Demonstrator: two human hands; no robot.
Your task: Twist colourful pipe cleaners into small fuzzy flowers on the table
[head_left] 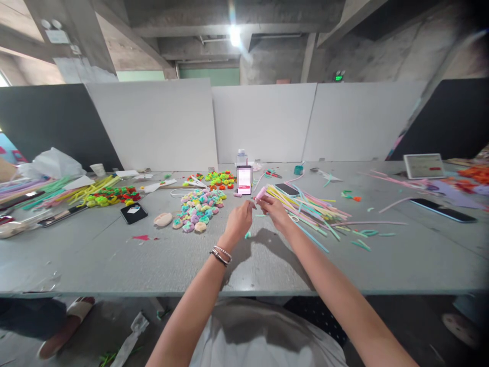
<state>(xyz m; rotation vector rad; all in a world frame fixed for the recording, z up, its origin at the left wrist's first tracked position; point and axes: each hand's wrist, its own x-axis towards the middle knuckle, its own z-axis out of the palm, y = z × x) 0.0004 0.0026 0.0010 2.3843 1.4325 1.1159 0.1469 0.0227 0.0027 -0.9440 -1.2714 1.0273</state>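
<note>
Both hands meet above the middle of the grey table (183, 260), just in front of an upright phone (244, 179) with a lit screen. My right hand (272, 208) is closed on a small pink fuzzy piece (261, 193). Close beside it on the left, my left hand (241, 216) has its fingers pinched together at the piece's lower end; what they grip is too small to make out. A heap of pastel fuzzy pieces (200, 206) lies left of my hands, and a bundle of pastel fuzzy stems (309, 209) lies to the right.
Red, yellow and green pieces (110, 196), a black square item (133, 213) and a plastic bag (55, 163) lie left. A clear bottle (241, 155) stands behind the phone. Scissors (273, 174), a dark phone (443, 210) and a tablet (423, 166) are right. Another person's foot (66, 326) shows below left.
</note>
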